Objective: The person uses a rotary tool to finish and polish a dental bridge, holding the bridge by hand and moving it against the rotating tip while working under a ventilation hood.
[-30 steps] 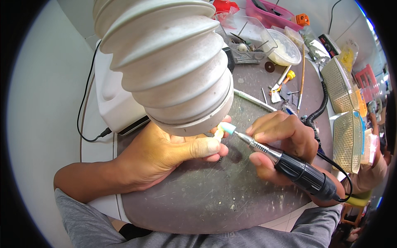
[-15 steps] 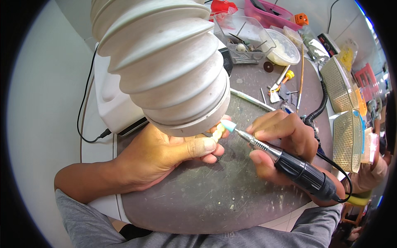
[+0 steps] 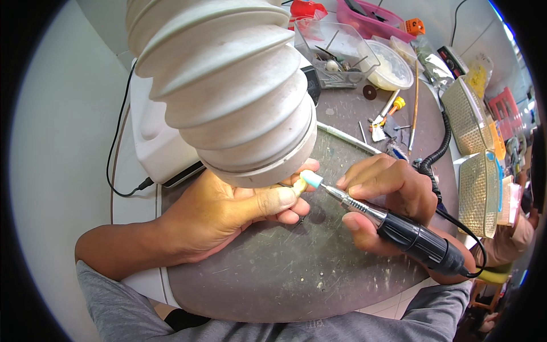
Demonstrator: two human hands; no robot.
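Rotary handpiece point(image 3: 399, 228) gripped by right hand point(image 3: 387, 196); left hand point(image 3: 228, 214) fingers pinch small cream piece point(image 3: 298, 185) against pale-blue tip point(image 3: 311, 180).

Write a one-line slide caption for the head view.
Under a white ribbed hose, the left hand pinches a small pale piece while the right hand applies a rotary handpiece.

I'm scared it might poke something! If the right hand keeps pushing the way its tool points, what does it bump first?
Probably the small pale piece pinched in the left hand. The right hand aims the grinding tool leftward, its blue tip already at that piece.
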